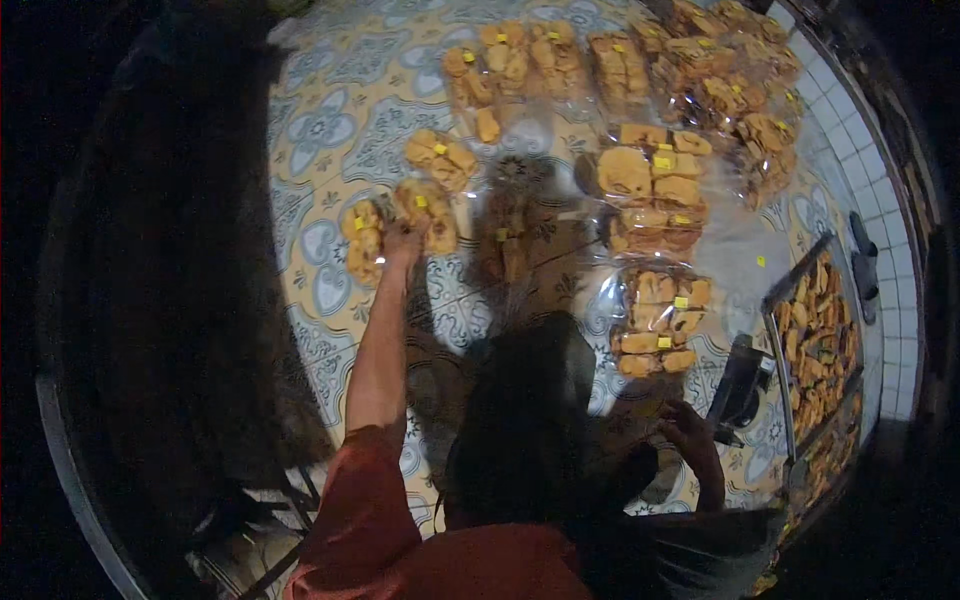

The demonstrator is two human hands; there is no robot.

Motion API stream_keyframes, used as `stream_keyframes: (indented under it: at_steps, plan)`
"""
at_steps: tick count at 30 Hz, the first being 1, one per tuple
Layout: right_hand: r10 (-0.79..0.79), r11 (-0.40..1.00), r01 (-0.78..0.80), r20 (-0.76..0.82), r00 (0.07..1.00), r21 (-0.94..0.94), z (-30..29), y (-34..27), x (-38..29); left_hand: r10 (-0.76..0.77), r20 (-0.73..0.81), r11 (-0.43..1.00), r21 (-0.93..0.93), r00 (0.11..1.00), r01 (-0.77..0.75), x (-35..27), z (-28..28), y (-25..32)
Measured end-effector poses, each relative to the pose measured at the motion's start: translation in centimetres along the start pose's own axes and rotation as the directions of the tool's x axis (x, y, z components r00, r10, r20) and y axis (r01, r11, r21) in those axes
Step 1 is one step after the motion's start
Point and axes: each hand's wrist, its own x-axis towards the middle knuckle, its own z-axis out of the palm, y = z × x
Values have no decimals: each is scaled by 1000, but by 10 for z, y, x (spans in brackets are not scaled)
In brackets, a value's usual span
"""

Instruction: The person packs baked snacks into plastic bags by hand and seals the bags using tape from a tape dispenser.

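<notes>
My left hand [405, 241] reaches far forward and touches the lower left side of a clear plastic bag of golden-brown bread pieces [435, 214]. Its fingers are too dim to show whether they grip the bag. Another such bag [364, 244] lies just left of the hand, and a third bag [442, 161] lies beyond it. Each bears a yellow tag. Close to my body, my right hand [686, 431] hangs in shadow with its fingers apart, holding nothing that I can see. A black device [741, 390] stands on the patterned floor just right of it.
Several bags of bread pieces [506, 56] line the far side. Flat packs [652, 180] lie in a column right of centre, with a heap of bags [720, 75] behind. Metal trays of loose pieces [816, 345] stand at right by the white tiled wall [862, 142].
</notes>
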Motion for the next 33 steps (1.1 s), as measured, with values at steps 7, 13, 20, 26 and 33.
stream_keyframes:
  at_steps: [7, 13, 20, 26, 33]
  plan:
    - [91, 990, -100, -101, 991, -96, 2, 34, -2, 382, -247, 786, 594, 891, -172, -30, 42, 24]
    - [99, 987, -113, -122, 988, -118, 2, 29, -1, 597, -72, 667, 597, 799, -445, -73, 57, 62]
    - [-37, 993, 33, -30, 999, -116, 10, 25, 3, 176, 46, 906, 384, 983, -180, -130, 61, 58]
    - [27, 986, -33, -35, 999, -164, 12, 14, 5, -109, 167, 826, 564, 980, -5, -124, 61, 97]
    - [-15, 977, 8, -34, 999, -211, 10, 16, -4, 39, 276, 923, 358, 960, -140, -100, 85, 29]
